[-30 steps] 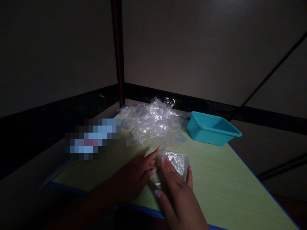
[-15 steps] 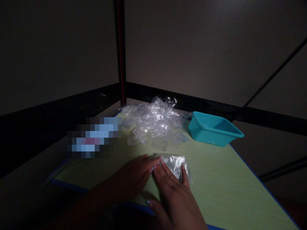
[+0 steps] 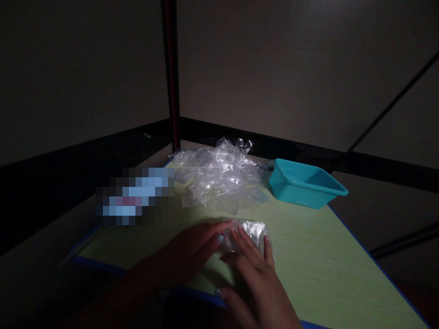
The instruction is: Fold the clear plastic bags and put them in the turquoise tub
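A folded clear plastic bag (image 3: 254,230) lies flat near the front of the table, shiny and slightly creased. My left hand (image 3: 197,249) rests at its left edge, fingers stretched out and the thumb apart, the tips touching the plastic. Over the bag's front and right side, my right hand (image 3: 259,274) is spread open, fingertips on the plastic and thumb held off to the left. Behind both hands sits a loose heap of crumpled clear plastic bags (image 3: 219,176).
A turquoise plastic basin (image 3: 302,194) stands at the right edge of the pale green table (image 3: 329,265), which has blue edging. At the left edge a blurred-out bluish item (image 3: 137,194) lies. Walls close in behind the table.
My right hand's fingers have shifted slightly right and lifted away from my left fingertips. My left thumb and forefinger have spread apart at the bag's edge.
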Motion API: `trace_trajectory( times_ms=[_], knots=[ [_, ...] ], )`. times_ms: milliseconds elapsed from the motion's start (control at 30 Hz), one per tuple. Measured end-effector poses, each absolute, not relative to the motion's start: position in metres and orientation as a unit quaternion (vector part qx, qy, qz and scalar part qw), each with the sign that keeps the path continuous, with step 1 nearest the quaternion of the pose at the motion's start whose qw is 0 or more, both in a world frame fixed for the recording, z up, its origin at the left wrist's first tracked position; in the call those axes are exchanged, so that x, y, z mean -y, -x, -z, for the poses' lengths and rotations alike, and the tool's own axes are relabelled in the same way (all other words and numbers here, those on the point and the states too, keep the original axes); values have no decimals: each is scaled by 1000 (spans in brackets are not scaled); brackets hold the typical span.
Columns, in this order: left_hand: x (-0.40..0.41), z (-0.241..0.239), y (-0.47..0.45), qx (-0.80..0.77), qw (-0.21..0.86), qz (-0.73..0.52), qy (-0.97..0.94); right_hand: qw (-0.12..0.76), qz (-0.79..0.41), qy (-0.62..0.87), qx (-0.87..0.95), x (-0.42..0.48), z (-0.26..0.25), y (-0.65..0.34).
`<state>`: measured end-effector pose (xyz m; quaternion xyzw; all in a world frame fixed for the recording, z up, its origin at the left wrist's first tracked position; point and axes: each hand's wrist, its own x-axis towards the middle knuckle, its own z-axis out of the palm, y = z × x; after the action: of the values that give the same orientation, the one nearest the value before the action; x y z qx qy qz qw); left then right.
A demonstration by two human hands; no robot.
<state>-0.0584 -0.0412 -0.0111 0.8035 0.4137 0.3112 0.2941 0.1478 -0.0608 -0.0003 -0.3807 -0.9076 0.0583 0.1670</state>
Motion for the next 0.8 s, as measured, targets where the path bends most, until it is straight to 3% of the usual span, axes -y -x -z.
trace_trajectory(
  times_ms=[233, 433, 800],
  knots=[
    [42, 4, 59, -455, 314, -279, -785, 155, 48, 402, 901, 63, 2, -183],
    [42, 7, 60, -455, 334, -291, -772, 117, 2, 377, 919, 63, 6, -167],
    [41, 10, 60, -425, 362, -320, -766, 145, -32, 376, 914, 61, 20, -155]
  ],
)
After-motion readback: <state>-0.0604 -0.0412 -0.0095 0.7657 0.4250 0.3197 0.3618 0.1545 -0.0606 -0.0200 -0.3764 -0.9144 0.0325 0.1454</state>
